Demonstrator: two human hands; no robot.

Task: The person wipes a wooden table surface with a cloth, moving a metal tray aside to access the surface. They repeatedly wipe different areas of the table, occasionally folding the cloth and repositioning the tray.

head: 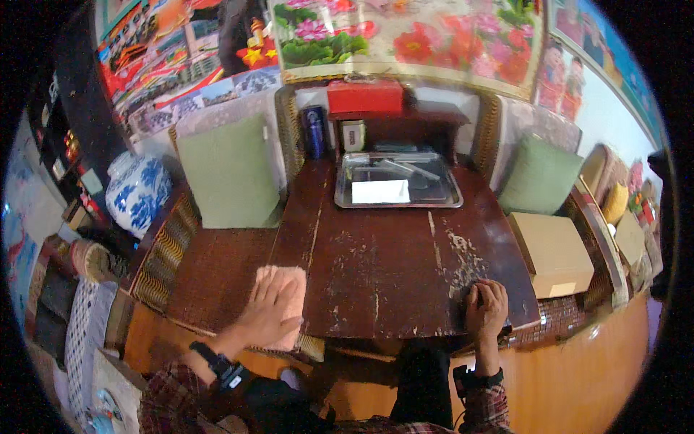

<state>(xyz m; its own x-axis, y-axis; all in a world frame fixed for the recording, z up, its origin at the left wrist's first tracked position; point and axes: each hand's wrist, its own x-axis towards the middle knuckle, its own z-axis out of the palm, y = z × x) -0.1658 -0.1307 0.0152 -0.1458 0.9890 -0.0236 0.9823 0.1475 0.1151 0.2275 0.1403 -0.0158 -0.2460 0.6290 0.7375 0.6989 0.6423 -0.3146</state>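
My left hand (271, 309) lies flat, fingers spread, on a folded pink cloth (290, 279) at the left edge of the worn dark wooden table (352, 271). Near the table's front right corner rests my right hand (488, 306), its fingers curled in; whether something is inside them cannot be told. Farther back on the table stands a metal tray (398, 205) that holds a white paper-like piece (380, 191) and several clear, narrow strips or tubes (415, 169).
Behind the tray are a red box (365, 97), a dark blue canister (314, 132) and a small pale box (353, 135). A cardboard box (553, 252) sits on the right seat. Green cushions (230, 173) flank the table, and a blue-and-white porcelain vase (138, 190) stands at left.
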